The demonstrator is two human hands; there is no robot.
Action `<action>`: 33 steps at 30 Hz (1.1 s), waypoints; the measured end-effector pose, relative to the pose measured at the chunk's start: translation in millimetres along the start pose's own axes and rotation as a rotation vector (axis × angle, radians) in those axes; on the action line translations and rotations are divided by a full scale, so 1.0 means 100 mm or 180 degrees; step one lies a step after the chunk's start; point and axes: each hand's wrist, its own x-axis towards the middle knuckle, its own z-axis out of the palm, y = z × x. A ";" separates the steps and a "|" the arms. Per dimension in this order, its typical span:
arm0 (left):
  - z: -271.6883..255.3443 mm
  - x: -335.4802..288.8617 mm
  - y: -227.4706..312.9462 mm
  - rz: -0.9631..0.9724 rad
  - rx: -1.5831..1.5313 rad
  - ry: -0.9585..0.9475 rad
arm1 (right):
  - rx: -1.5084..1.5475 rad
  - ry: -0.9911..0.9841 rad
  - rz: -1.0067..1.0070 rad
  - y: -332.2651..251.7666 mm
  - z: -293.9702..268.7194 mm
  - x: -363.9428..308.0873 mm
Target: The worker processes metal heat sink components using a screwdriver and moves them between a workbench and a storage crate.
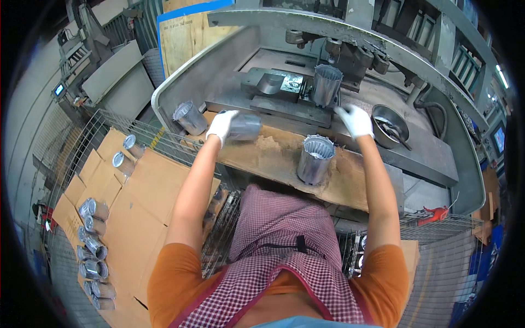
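Note:
My left hand (221,127), in a white glove, grips the left end of a grey metal cylinder (244,127) lying on its side above the cardboard-covered ledge. My right hand (356,121), also gloved, is at the right of the machine's fixture, fingers stretched leftward and holding nothing visible. Just beyond its fingertips, a ribbed metal housing (327,86) stands upright on the fixture (290,109). A similar housing (315,159), with a toothed rim, stands on the cardboard (268,158) between my forearms. Another housing (190,118) leans at the ledge's left end.
A metal bowl (390,127) with a tool in it sits right of the fixture. Press parts (332,46) hang overhead. On the left, a wire cage (180,150) borders cardboard (136,202) carrying several metal housings (94,268). A red-handled tool (435,215) hangs at the right.

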 end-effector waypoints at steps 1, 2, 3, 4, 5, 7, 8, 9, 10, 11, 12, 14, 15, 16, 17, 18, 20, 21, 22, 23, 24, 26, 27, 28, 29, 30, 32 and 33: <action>-0.03 0.06 0.03 -0.0664 -0.0818 -0.0109 | -0.0010 0.0067 0.0016 0.07 -0.13 -0.22; -0.09 0.22 -0.12 0.0499 -0.0100 -0.0251 | 0.0081 0.0238 0.0053 0.14 -0.26 -0.45; -0.10 0.37 -0.27 0.1644 0.0625 -0.0407 | 0.0166 0.0404 0.0111 0.27 -0.36 -0.68; 0.10 0.21 0.21 0.0286 -0.1039 -0.0656 | 0.0210 0.0682 0.0258 0.54 -0.41 -0.88; 0.19 0.24 0.33 0.0366 -0.1055 -0.0714 | 0.0253 0.0946 0.0360 0.78 -0.47 -1.07; 0.39 0.32 0.56 0.0698 -0.0775 -0.0669 | -0.0088 0.1314 0.0536 1.08 -0.70 -1.43; 0.50 0.38 0.65 0.0684 -0.0765 -0.0676 | -0.0383 0.1484 0.0692 1.27 -0.79 -1.59; 0.61 0.46 0.73 0.0470 -0.0307 -0.0568 | -0.0680 0.1657 0.0857 1.47 -0.87 -1.75; 0.70 0.54 0.79 0.0262 0.0149 -0.0465 | -0.0855 0.1753 0.0942 1.70 -0.94 -1.91; 0.79 0.60 0.82 0.0260 0.0167 -0.0489 | -0.1026 0.1847 0.1028 1.89 -1.00 -2.04; 0.89 0.65 0.83 0.0562 0.0577 -0.0378 | -0.1138 0.1797 0.1274 2.00 -1.05 -2.16; 0.96 1.02 0.61 0.1165 0.1085 -0.0380 | -0.1036 0.1614 0.1722 2.06 -1.11 -2.28; 0.99 1.15 0.48 0.1133 0.1119 -0.0387 | -0.1020 0.1572 0.1738 2.22 -1.04 -2.28; 1.06 1.16 0.49 0.1304 0.1823 -0.0314 | -0.0567 0.1641 0.1954 2.33 -0.98 -2.30; 1.11 1.17 0.49 0.1468 0.2527 -0.0229 | -0.0111 0.1704 0.2155 2.43 -0.93 -2.32; 1.15 1.20 0.50 0.0881 0.2920 -0.0283 | -0.0106 0.1696 0.2174 2.52 -0.92 -2.34; 1.21 1.08 0.59 0.0945 0.3142 -0.0327 | -0.0182 0.1570 0.2436 2.33 -0.97 -2.33; 1.23 1.04 0.60 0.0999 0.3330 -0.0342 | -0.0174 0.1559 0.2458 2.31 -0.97 -2.35; 1.24 1.03 0.61 0.0998 0.3339 -0.0339 | -0.0144 0.1614 0.2447 2.30 -0.97 -2.34; 1.24 1.02 0.62 0.0927 0.3574 -0.0310 | -0.0116 0.1669 0.2433 2.31 -0.97 -2.32; 1.25 1.02 0.63 0.0852 0.3806 -0.0279 | -0.0112 0.1663 0.2426 2.32 -0.96 -2.30; 1.24 1.00 0.64 0.0811 0.3811 -0.0285 | -0.0263 0.1588 0.2458 2.33 -0.94 -2.32; 1.25 1.01 0.64 0.0797 0.3805 -0.0283 | -0.0272 0.1563 0.2450 2.35 -0.93 -2.31; 1.28 0.98 0.67 0.0854 0.3734 -0.0132 | -0.0167 0.1818 0.2215 2.37 -0.91 -2.30; 1.28 0.91 0.66 0.0839 0.3731 -0.0137 | -0.0062 0.2071 0.1972 2.37 -0.91 -2.32; 1.26 0.82 0.63 0.0806 0.3625 -0.0087 | -0.0072 0.2062 0.1967 2.34 -0.94 -2.38; 1.25 0.57 0.52 0.1041 0.3201 0.0563 | -0.1975 0.2964 0.0866 2.18 -1.09 -2.45; 1.22 0.41 0.40 0.0768 0.2842 0.0609 | -0.2060 0.3373 0.0868 2.14 -1.18 -2.50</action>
